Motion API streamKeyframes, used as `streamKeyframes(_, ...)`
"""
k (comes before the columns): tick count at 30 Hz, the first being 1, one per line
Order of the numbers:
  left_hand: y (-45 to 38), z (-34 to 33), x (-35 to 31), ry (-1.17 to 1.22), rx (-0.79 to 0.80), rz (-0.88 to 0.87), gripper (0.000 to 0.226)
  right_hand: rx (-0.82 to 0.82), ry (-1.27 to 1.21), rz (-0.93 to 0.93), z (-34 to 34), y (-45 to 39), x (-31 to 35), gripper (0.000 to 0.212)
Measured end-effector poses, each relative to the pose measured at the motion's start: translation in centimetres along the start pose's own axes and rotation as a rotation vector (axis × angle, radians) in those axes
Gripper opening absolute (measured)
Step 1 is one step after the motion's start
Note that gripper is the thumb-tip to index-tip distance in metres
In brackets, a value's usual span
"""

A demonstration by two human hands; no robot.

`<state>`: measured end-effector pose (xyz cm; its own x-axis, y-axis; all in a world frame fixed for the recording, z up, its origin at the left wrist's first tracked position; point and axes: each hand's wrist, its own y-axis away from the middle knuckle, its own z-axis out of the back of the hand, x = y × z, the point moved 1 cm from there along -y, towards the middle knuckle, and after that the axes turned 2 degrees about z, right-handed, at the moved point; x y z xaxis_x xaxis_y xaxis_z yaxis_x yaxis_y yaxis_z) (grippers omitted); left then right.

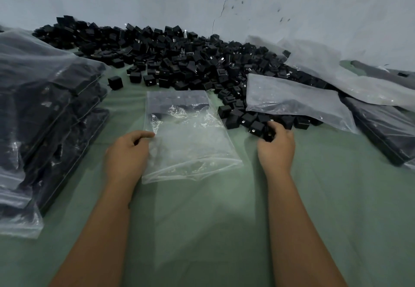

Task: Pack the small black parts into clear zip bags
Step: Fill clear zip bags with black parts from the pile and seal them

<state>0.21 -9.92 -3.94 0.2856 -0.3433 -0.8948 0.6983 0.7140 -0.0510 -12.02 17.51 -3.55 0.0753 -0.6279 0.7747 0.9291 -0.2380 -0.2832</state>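
Note:
A clear zip bag [190, 138] lies flat on the green cloth in the middle, with a row of small black parts showing through its far end. My left hand [128, 154] pinches the bag's left edge between thumb and fingers. A big heap of small black cube parts [179, 62] spreads along the wall behind. At the heap's near right edge my right hand [276, 147] curls around a black part [268, 135], beside other loose cubes.
Stacks of filled zip bags [45, 111] stand at the left. Empty clear bags [292, 98] lie over the heap on the right, with more filled bags [381, 127] beyond. A pale wall [247, 6] closes the back. Green cloth [202, 230] covers the surface near me.

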Motion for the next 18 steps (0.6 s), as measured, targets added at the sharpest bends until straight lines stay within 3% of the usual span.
streamKeyframes(6,1.1,0.8,-1.3,0.096,-0.07,-0.266,0.029,0.015,-0.165,0.039,0.3,0.8,0.1,0.03)
streamKeyframes(10,2.0,0.2,-2.1,0.062,0.148,-0.504,0.03,-0.014,-0.236,0.011,0.5,1.2,0.3,0.03)
streamKeyframes(15,2.1,-0.2,-1.9,-0.136,0.397,-0.503,0.038,-0.065,-0.576,0.007,0.9,1.8,2.0,0.047)
streamKeyframes(18,2.0,0.2,-2.0,-0.215,0.532,-0.49,0.068,-0.064,-0.625,0.073,0.5,3.3,4.1,0.044)
